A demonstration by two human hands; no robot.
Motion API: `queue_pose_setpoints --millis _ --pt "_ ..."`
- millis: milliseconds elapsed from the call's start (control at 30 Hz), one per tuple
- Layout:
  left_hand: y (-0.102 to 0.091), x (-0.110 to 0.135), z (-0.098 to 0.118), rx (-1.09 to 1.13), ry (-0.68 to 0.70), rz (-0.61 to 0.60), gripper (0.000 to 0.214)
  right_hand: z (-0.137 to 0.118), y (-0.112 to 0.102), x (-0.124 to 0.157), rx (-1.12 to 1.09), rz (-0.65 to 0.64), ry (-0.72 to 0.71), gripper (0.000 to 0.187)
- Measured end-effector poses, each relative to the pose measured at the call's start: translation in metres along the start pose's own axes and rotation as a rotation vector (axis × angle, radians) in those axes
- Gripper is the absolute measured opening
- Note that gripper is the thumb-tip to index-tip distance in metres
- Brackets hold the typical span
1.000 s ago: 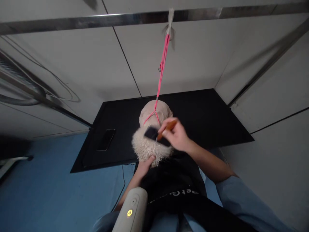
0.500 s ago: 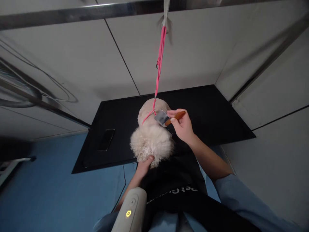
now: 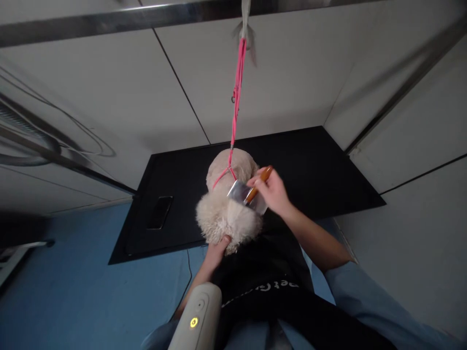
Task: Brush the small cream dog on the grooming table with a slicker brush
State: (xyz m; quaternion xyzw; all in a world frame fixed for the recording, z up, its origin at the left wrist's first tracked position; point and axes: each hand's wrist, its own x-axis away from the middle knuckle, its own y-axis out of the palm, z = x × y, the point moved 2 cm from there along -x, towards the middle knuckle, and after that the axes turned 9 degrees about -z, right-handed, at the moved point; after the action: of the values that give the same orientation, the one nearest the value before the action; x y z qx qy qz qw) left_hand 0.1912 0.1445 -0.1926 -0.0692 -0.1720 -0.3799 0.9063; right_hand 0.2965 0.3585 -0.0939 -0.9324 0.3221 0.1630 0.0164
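Note:
A cream, fluffy dog [image 3: 233,163] is on the black table [image 3: 299,165], its bushy head [image 3: 215,211] toward me. My left hand [image 3: 218,247] is closed around fur at the muzzle end; the thumb shows and the other fingers are hidden underneath. In my right hand [image 3: 273,192] is the wooden handle of a slicker brush [image 3: 251,192]. Its metal head lies against the fur on the right side of the head. A pink grooming loop [image 3: 237,97] runs from above down to the dog's neck.
A dark phone [image 3: 159,213] lies on the table's left part. A metal bar [image 3: 146,19] crosses the top. A pale device with a yellow light [image 3: 199,316] stands out close to me. A grey hose [image 3: 29,131] hangs at the left wall.
My right hand has brought the brush slightly down and left, from beside the neck onto the head fur, and the handle has tilted steeper. My left hand keeps its hold.

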Motion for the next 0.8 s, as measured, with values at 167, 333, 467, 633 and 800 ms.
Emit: queue_pose_setpoints --millis 167,333,467,633,800 --pt "-0.003 0.001 -0.004 -0.024 -0.047 -0.006 0.074 0.003 0.003 0.001 -0.003 -0.146 0.018 0.025" --pt "-0.002 0.001 -0.006 0.027 -0.024 0.031 0.087 0.007 -0.001 0.002 0.007 0.154 -0.013 0.028" --pt "0.000 0.001 -0.010 0.081 -0.035 0.009 0.092 0.011 0.008 0.004 -0.009 -0.177 0.040 0.028" --pt "-0.001 0.001 -0.013 0.172 -0.022 0.034 0.092 0.010 0.002 0.004 -0.027 0.137 -0.030 0.027" --pt "-0.004 0.003 -0.016 0.281 -0.036 -0.063 0.086 0.006 0.011 0.009 0.006 -0.146 0.038 0.031"
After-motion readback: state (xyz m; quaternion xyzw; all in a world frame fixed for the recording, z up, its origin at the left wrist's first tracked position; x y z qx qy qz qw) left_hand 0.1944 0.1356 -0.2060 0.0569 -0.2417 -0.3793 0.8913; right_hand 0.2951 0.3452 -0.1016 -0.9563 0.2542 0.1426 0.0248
